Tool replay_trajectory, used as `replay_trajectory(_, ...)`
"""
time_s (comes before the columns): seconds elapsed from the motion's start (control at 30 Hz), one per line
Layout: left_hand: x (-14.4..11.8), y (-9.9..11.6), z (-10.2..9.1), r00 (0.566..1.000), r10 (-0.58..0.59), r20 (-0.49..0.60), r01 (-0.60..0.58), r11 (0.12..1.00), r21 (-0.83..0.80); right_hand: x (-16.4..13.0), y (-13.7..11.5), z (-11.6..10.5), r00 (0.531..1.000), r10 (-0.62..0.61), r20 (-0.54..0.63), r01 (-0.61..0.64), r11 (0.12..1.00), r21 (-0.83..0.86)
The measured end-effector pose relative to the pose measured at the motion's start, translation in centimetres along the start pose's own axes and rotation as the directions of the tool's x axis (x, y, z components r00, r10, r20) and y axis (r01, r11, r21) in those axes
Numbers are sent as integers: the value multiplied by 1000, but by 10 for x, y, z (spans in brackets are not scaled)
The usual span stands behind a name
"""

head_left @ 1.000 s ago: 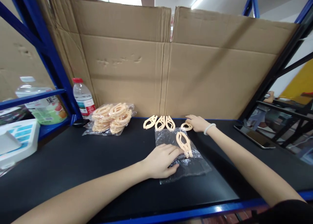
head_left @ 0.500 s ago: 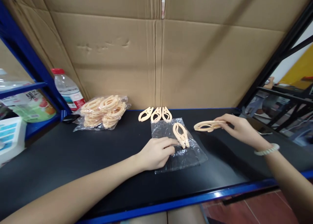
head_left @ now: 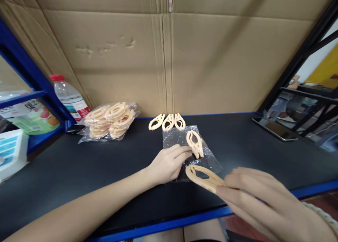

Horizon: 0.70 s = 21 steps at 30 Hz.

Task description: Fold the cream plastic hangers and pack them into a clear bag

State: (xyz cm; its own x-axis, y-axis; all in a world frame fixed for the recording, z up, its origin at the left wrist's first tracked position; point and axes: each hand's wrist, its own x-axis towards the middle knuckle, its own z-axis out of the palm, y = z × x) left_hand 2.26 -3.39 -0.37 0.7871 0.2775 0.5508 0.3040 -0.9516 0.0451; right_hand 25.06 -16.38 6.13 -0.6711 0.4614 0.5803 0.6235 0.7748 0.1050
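The right hand is pinching a beige clip near the table's front edge, just beside the clear bag. The left hand is pressing flat on this bag, fingers touching another clip.

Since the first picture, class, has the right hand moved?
Yes. The right hand, holding a clip, has come from beside the three clips at the cardboard wall toward the table's near edge.

This looks like a small packing station in a warehouse: a black counter sits inside blue steel shelving racks, large brown cardboard sheets form the back wall, and a clear plastic bag of beige plastic clips lies ready.
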Motion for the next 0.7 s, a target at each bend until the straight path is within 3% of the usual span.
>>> replay_trajectory(0.2,-1,-1,3,998,24,-64,-25,1000,-15,20,7,44,992,-111,61,117,988,-102)
replay_trajectory(0.43,-2,-2,7,991,5,-134,-10,999,-40,27,21,88,985,-140,102,155,976,-152)
replay_trajectory(0.7,-5,-2,8,991,21,-130,-28,998,-51,36,22,118,985,-54,165,106,938,-329)
